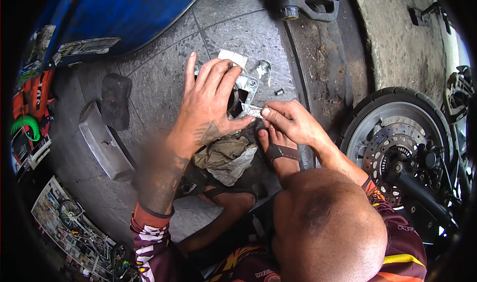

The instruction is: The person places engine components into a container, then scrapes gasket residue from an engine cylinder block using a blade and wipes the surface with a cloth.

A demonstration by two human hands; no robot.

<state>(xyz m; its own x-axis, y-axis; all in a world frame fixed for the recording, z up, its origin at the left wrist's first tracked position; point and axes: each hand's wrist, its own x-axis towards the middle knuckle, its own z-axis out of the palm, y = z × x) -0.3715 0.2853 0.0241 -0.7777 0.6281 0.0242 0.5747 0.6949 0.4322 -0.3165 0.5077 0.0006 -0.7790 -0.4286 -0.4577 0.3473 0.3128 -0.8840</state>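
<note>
My left hand (212, 90) spreads over a silvery metal part (252, 84) with a round dark opening and a flat, bolted-looking flange, gripping it from the left with the thumb below. Between the thumb and fingers of my right hand (292, 121) is a small flat silvery piece (255, 111), pinched against the near edge of the metal part. I cannot tell exactly what this piece is. Behind the part lie a pale rectangular piece (232, 58) and a clear, shiny small object (262, 69). A crumpled, dirty rag (226, 155) sits just below my left hand.
A small dark cylinder (279, 91) lies on the tiled floor (226, 31). Left are a blue drum (129, 13), a metal tray (105, 142) and a dark pad (116, 100). A motorcycle wheel (355, 125) stands right; a black jug (318, 8) is behind. My sandalled foot (284, 155) is close.
</note>
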